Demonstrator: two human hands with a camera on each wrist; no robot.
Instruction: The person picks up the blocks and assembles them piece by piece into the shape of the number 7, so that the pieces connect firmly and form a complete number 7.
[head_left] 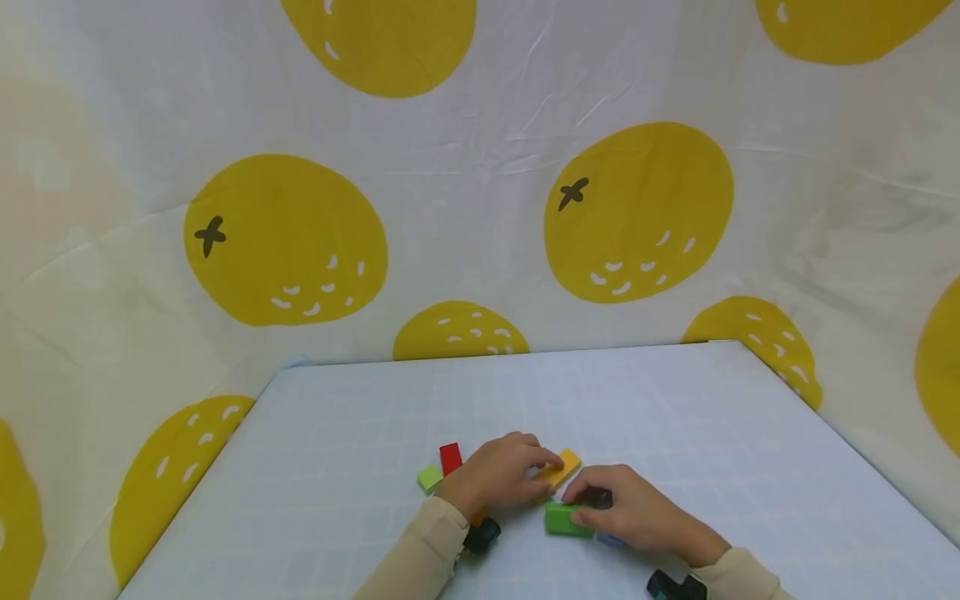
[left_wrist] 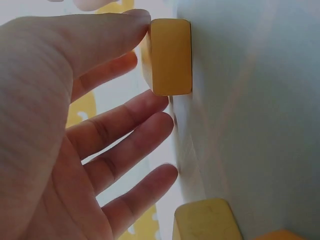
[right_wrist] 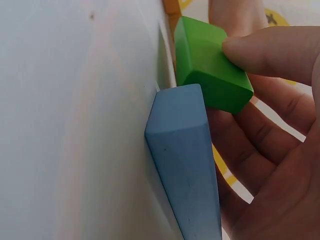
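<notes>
My left hand [head_left: 501, 473] is at a yellow-orange block [head_left: 562, 468] lying on the table. In the left wrist view, my thumb touches an upper edge of that block [left_wrist: 171, 57], and the other fingers spread along its far side. A green block [head_left: 567, 518] is pinched by my right hand [head_left: 633, 510]. The right wrist view shows the thumb pressed on a face of the green block [right_wrist: 212, 62], fingers behind it. Just beside it lies a long blue block [right_wrist: 182, 150], mostly covered by the right hand in the head view.
A red block [head_left: 451, 458] and a light green block [head_left: 430, 478] lie left of my left hand. Another orange block [head_left: 478, 517] shows partly under my left wrist. The white table [head_left: 360, 417] meets a fruit-print cloth [head_left: 480, 208] behind.
</notes>
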